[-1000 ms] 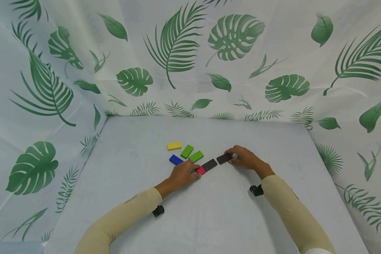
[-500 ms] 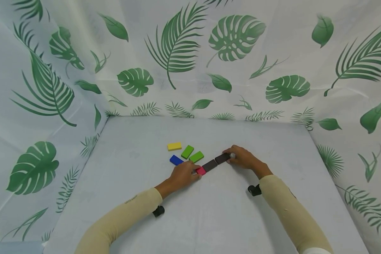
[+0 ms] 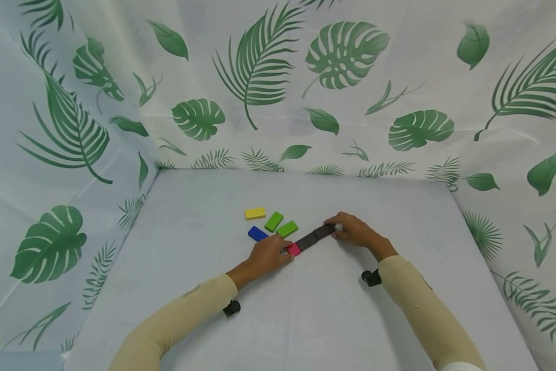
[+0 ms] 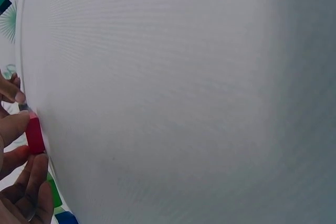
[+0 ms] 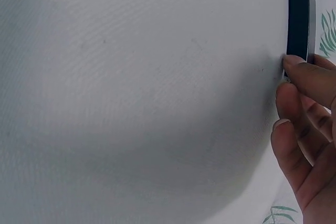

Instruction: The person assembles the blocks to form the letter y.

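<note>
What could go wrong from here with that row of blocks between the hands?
The row might skew: the right hand pinches the outer black block, set end to end with the middle black block, so an uneven push could bend the line.

The left hand, pinching the pink block, partly hides the blue block in the head view and could nudge it when lifting.

The nearer green block lies close by; a sideways slip might bump it.

The left hand (image 3: 265,255) hides one end of the blue block (image 3: 256,233) and part of the pink block (image 3: 294,250); the right hand (image 3: 356,232) covers one end of a black block (image 3: 322,232). Lettering (image 3: 191,290) on the left sleeve (image 3: 178,306) is too small to read.
</note>
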The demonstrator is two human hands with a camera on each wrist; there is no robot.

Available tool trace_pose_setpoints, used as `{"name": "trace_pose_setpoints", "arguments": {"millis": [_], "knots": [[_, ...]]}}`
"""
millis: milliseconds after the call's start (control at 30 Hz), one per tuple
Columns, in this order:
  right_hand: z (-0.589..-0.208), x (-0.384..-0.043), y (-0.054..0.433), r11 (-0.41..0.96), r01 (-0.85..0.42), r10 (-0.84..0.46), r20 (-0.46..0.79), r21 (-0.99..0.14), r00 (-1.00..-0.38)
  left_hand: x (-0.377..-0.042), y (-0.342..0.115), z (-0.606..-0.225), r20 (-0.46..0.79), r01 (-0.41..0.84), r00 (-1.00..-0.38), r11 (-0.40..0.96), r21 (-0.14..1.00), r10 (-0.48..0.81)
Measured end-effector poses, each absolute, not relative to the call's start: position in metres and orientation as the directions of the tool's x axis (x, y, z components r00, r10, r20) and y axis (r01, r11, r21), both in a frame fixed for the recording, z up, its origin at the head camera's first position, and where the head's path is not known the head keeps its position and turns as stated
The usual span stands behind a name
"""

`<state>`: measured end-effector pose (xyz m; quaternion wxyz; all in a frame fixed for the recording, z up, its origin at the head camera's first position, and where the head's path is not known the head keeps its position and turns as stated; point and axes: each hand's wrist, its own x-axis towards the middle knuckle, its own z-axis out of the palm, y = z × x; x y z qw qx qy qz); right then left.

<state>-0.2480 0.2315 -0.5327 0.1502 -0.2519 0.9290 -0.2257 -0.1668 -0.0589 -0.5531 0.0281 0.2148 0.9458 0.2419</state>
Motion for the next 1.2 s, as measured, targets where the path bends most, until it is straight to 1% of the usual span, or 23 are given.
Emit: {"name": "trace_pose_setpoints", "arguments": {"millis": [367, 733, 1200], "knots": [[-0.5333, -0.2478, 0.2309, 0.772, -0.406, -0.542, -0.171, -0.489, -0.823, -0.1667, -0.0589, -0.5532, 0.062, 0.404, -0.902, 0.787, 0.466, 0.427], [-0.5367, -0.248, 0.2295, 0.775, -0.4, -0.536, -0.174, -0.489, -0.826, -0.1667, -0.0588, -0.5528, 0.045, 0.392, -0.906, 0.793, 0.466, 0.421], [-0.5362, -0.247, 0.2289, 0.764, -0.414, -0.547, -0.158, -0.495, -0.822, -0.1657, -0.0578, -0.5483, 0.054, 0.39, -0.909, 0.794, 0.466, 0.414]]}}
